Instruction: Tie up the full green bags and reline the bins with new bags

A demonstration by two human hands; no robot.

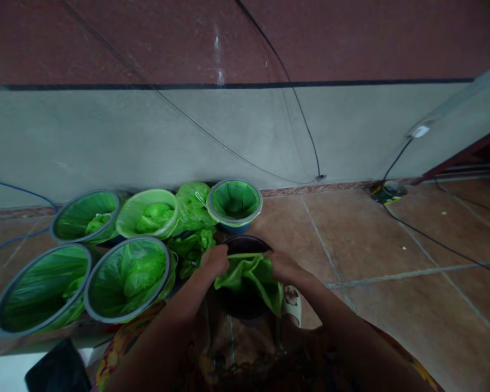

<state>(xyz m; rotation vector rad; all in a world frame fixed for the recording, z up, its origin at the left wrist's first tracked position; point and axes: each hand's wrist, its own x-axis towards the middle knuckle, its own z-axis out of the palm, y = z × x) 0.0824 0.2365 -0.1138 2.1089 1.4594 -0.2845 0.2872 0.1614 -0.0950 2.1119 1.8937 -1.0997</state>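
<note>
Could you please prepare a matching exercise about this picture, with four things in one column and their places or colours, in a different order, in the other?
Things:
1. crumpled green plastic
2. upper wall
3. dark bucket
4. lower wall

Places or colours:
A. pale grey
B. below what is held
C. gripped by the left hand and the right hand
D. dark red

Right pairs: 1-C, 2-D, 3-B, 4-A.
</note>
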